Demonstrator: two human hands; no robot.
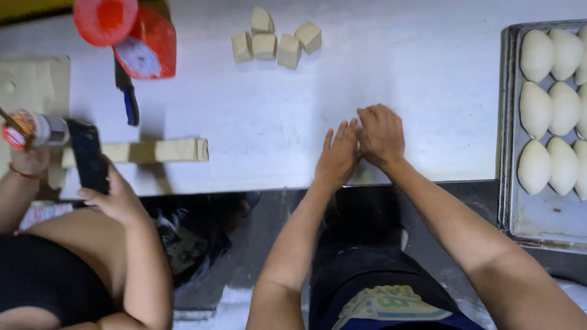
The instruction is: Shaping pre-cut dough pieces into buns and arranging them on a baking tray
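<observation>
hands: I see left hand (pixel 337 156) and right hand (pixel 380 133) pressed together, cupped, near table edge
dough: hidden under palms; axis, heading — can't tell
surface: white floured table (pixel 379 67)
right: tray (pixel 506 122) of shaped dough

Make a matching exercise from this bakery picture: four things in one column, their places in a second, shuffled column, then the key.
Things:
1. cut dough cubes
2. shaped dough ovals
3. long dough log
4. red scale

Places:
A. on the metal tray, right
B. far left corner of the table
C. far edge, centre
D. left, beside a seated person's phone

Pairs: 1-C, 2-A, 3-D, 4-B
</observation>
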